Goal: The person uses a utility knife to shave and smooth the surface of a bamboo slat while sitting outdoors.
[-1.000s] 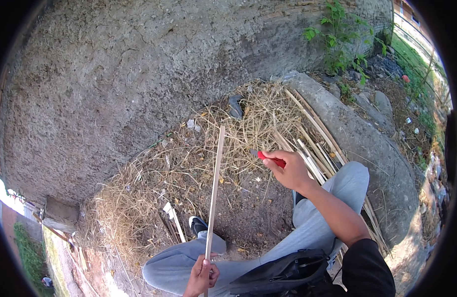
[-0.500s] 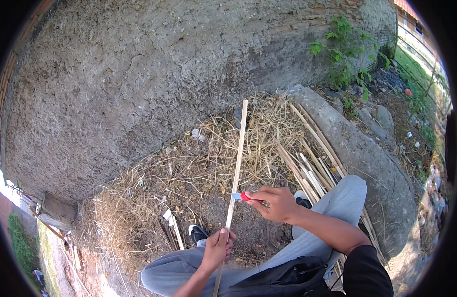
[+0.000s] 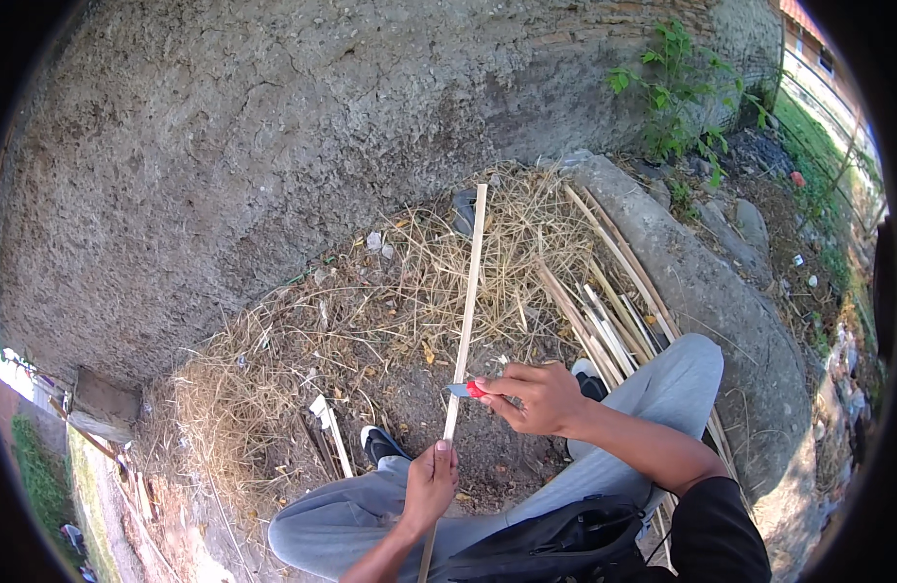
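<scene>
Above straw [image 3: 538, 225], a pale strip [image 3: 471, 282] is clasped by the left hand [image 3: 430, 488], a red-handled knife [image 3: 474, 390] by the right hand [image 3: 539, 399].

A rough, cracked grey wall [image 3: 274, 146] fills the far side, in shade. Dry straw [image 3: 225, 408] litters the dark soil [image 3: 502, 471] at its foot. On the right lies a long grey stone slab [image 3: 730, 321]; beyond it, a leafy green plant [image 3: 672, 92] stands against the wall. Grass [image 3: 808, 146] and a red-roofed building [image 3: 808, 44] show far right. Sunlight brightens the ground [image 3: 191, 539] at near left.
</scene>
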Demonstrator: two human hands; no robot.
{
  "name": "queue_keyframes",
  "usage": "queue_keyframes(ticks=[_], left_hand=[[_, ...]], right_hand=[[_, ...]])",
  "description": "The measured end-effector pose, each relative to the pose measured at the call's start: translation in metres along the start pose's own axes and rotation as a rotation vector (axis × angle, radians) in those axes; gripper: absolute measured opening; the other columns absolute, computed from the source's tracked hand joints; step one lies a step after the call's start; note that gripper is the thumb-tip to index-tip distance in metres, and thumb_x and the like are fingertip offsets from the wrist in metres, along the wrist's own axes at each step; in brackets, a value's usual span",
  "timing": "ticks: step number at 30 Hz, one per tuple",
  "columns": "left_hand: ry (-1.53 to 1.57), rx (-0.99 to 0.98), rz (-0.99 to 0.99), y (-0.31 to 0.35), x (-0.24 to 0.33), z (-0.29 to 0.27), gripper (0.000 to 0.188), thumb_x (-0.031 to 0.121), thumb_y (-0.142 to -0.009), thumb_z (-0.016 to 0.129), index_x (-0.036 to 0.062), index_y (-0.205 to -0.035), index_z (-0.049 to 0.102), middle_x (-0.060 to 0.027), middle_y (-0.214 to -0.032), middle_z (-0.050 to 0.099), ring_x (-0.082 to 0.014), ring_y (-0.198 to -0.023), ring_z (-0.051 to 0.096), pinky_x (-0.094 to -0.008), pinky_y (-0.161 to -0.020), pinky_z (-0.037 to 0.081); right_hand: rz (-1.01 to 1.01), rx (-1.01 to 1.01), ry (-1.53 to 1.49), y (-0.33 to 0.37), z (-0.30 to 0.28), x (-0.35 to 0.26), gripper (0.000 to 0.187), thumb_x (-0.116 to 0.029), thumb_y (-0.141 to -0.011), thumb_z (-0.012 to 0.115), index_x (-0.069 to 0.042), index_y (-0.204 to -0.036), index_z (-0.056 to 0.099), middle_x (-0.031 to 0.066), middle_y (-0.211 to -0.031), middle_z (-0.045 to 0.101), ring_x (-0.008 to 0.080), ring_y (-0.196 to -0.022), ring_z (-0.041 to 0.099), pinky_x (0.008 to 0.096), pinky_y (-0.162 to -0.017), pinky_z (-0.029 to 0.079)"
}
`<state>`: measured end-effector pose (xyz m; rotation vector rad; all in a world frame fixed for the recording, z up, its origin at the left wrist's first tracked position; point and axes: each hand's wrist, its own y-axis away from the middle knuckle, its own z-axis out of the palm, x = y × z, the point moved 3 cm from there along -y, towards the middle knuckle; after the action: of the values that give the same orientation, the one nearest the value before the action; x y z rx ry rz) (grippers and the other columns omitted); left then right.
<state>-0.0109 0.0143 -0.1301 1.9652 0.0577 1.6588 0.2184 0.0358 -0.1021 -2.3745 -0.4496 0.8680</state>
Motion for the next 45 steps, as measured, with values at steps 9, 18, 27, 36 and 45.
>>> queue_keyframes(ticks=[9, 18, 27, 36, 45], left_hand=[[0.045, -0.069, 0.003, 0.004, 0.003, -0.002, 0.040, 0.036, -0.111, 0.036, 0.0058, -0.088, 0.046, 0.0030, -0.062, 0.038, -0.0061, -0.049, 0.039, -0.0246, -0.043, 0.033], [0.313, -0.186, -0.163, 0.006, 0.007, -0.006, 0.041, 0.038, -0.111, 0.035, 0.0094, -0.083, 0.039, 0.0038, -0.057, 0.027, -0.0069, -0.043, 0.024, -0.0264, -0.038, 0.019], [0.353, -0.217, -0.152, 0.010, 0.004, -0.003, 0.041, 0.040, -0.111, 0.035, 0.0106, -0.083, 0.038, 0.0032, -0.057, 0.026, -0.0069, -0.044, 0.022, -0.0262, -0.039, 0.017], [0.178, -0.121, -0.052, 0.011, -0.002, -0.001, 0.040, 0.039, -0.111, 0.034, 0.0087, -0.086, 0.040, 0.0029, -0.058, 0.028, -0.0063, -0.045, 0.026, -0.0257, -0.039, 0.020], [0.132, -0.081, -0.036, 0.010, -0.002, 0.000, 0.041, 0.040, -0.111, 0.034, 0.0092, -0.086, 0.040, 0.0033, -0.058, 0.026, -0.0064, -0.045, 0.028, -0.0258, -0.039, 0.021]], right_hand=[[-0.046, -0.026, 0.013, -0.001, 0.001, -0.010, 0.021, -0.025, -0.083, 0.080, -0.019, -0.103, 0.079, -0.0034, -0.068, 0.062, 0.0143, -0.047, 0.056, 0.0286, -0.041, 0.043], [-0.083, 0.048, 0.042, -0.002, 0.004, -0.014, 0.025, -0.023, -0.078, 0.083, -0.021, -0.102, 0.079, -0.0039, -0.069, 0.062, 0.0142, -0.050, 0.059, 0.0279, -0.044, 0.042], [-0.084, 0.074, 0.045, -0.004, 0.001, -0.017, 0.024, -0.023, -0.077, 0.083, -0.022, -0.101, 0.079, -0.0038, -0.068, 0.061, 0.0143, -0.050, 0.059, 0.0274, -0.044, 0.042], [-0.075, 0.038, 0.058, 0.002, 0.014, -0.009, 0.023, -0.027, -0.084, 0.079, -0.021, -0.105, 0.077, -0.0033, -0.071, 0.059, 0.0158, -0.051, 0.062, 0.0287, -0.043, 0.048], [-0.042, 0.062, 0.071, -0.002, 0.019, -0.008, 0.021, -0.021, -0.078, 0.083, -0.020, -0.099, 0.079, -0.0034, -0.067, 0.060, 0.0147, -0.050, 0.060, 0.0283, -0.043, 0.044]])
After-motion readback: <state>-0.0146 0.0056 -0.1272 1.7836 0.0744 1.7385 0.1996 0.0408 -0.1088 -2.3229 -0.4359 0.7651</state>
